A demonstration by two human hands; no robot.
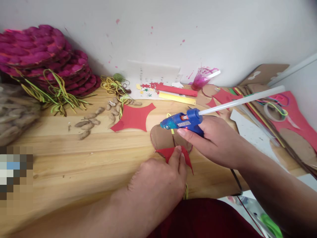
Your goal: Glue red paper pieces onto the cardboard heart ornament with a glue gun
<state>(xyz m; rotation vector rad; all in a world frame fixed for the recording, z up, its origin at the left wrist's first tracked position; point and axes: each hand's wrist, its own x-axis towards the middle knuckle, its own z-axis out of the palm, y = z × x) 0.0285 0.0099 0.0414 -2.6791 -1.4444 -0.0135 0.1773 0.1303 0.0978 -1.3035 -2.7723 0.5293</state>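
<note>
On the near edge of the cardboard disc (161, 137), the left hand (160, 178), fingers bunched and any pinch hidden, pressed red paper (166, 152), while above the disc the right hand (216, 138) gripped a glue gun (188, 123), apparently for gluing that needed steady aim next.

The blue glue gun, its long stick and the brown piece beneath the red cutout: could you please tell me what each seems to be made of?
Blue glue gun: probably hard plastic, fairly glossy, judging by its molded shape and highlights.
Long stick: likely glue, smooth and whitish, with a slightly translucent look.
Brown piece: apparently cardboard, matte, given its flat, plain brown face.
</note>
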